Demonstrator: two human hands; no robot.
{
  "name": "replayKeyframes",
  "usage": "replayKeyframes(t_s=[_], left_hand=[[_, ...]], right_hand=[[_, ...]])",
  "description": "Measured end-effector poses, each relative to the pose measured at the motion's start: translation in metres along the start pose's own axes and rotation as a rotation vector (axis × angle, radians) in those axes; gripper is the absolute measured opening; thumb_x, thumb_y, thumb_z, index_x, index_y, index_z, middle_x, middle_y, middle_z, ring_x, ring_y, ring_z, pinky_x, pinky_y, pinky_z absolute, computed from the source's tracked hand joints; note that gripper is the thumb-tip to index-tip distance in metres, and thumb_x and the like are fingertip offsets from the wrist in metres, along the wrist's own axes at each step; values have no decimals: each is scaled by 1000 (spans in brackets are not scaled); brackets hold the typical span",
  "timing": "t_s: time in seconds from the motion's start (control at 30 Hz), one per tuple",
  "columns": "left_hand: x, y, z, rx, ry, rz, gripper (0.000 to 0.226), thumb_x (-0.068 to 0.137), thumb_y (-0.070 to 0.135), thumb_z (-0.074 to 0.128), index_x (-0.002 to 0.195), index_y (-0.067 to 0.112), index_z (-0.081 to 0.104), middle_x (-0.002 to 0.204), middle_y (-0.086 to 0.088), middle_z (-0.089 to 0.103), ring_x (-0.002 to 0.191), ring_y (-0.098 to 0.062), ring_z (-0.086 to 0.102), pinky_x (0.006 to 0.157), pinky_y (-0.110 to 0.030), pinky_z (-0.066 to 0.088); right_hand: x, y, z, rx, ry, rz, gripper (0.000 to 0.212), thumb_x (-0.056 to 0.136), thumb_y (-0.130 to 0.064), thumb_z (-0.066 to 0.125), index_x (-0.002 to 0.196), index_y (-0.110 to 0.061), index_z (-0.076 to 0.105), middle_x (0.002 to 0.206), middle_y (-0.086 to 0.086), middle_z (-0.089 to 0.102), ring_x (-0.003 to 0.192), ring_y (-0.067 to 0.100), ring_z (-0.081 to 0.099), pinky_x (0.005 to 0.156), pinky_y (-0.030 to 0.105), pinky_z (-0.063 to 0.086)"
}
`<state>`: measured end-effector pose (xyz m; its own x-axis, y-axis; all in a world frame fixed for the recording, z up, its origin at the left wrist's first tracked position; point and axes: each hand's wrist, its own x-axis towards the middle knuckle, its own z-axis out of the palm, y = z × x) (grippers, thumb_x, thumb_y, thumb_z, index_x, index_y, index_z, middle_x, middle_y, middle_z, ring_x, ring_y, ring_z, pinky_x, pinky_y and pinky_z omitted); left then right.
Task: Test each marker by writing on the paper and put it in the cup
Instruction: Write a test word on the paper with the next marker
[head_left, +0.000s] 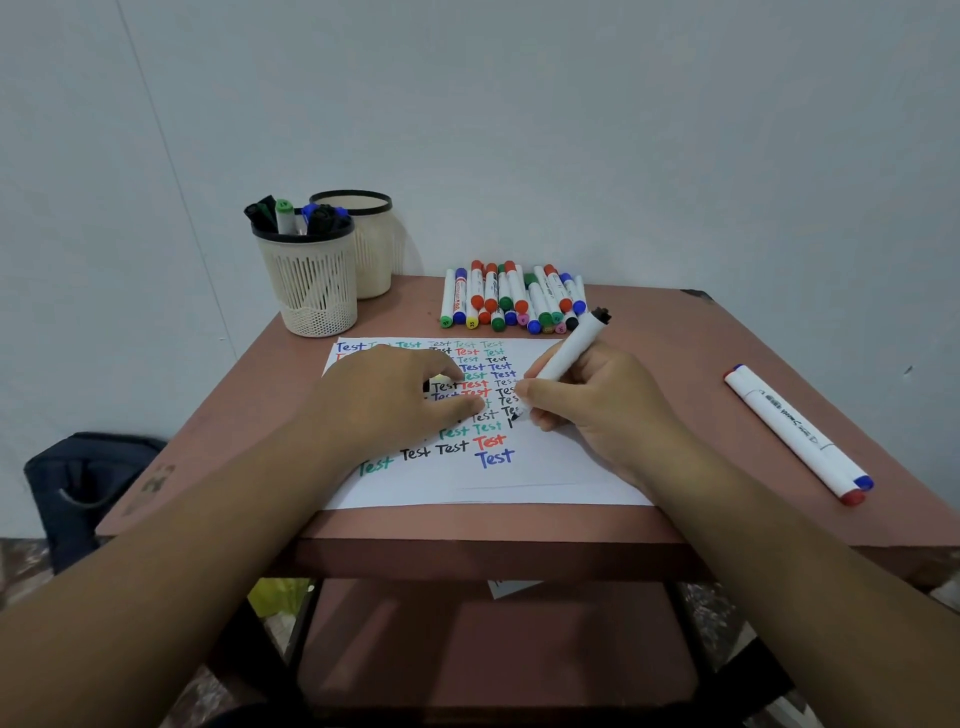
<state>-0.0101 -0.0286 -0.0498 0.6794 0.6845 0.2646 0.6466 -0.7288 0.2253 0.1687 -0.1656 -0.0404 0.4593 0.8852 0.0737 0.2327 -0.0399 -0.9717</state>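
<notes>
Right hand (597, 400) pinches marker (569, 351), tip touching paper (545, 467).

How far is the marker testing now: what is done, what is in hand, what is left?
Done: many "Test" words cover the paper, and several markers stand in the front cup. In hand: the right hand grips a marker, tip on the paper; the left hand presses the sheet. Left: the pile of markers and two markers at the right.

In my right hand (597, 395) I hold a white marker (566, 358), tilted, its black tip on the paper (519, 483). The white sheet is covered with "Test" in many colours. A pile of markers (514, 299) lies behind it. The near cup (311, 280) holds several markers.
</notes>
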Motion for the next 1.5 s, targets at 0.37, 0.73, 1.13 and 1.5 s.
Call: replayKeyframes(t_s=[0.37,0.73,1.13,1.5], left_hand=[[1,1,-1,12,-19,-3,56,80,83,47,122,49,60,73,21,48,82,-8,52,59,-26,34],[-1,1,-1,-7,-7,-2,54,80,84,47,120,49,60,73,21,48,78,-4,50,57,-25,32],[-1,2,-2,-2,-16,-6,54,80,83,48,121,49,60,73,22,46,80,-7,50,58,-26,33],[0,2,-2,-2,-11,-4,53,81,81,48,120,48,61,68,20,44,70,-2,46,54,-25,28]], right_hand=[[0,-1,2,-22,-19,-5,10,85,-13,83,92,-12,76,84,8,74,76,18,72,71,29,61],[2,4,0,34,41,-24,10,87,-12,81,94,-13,73,81,4,70,72,14,67,67,25,56],[2,5,1,-50,10,-34,9,86,-16,82,92,-16,75,81,1,71,79,16,70,71,27,61],[4,7,1,-63,2,-46,8,87,-15,81,90,-16,74,81,0,69,79,15,69,69,26,58]])
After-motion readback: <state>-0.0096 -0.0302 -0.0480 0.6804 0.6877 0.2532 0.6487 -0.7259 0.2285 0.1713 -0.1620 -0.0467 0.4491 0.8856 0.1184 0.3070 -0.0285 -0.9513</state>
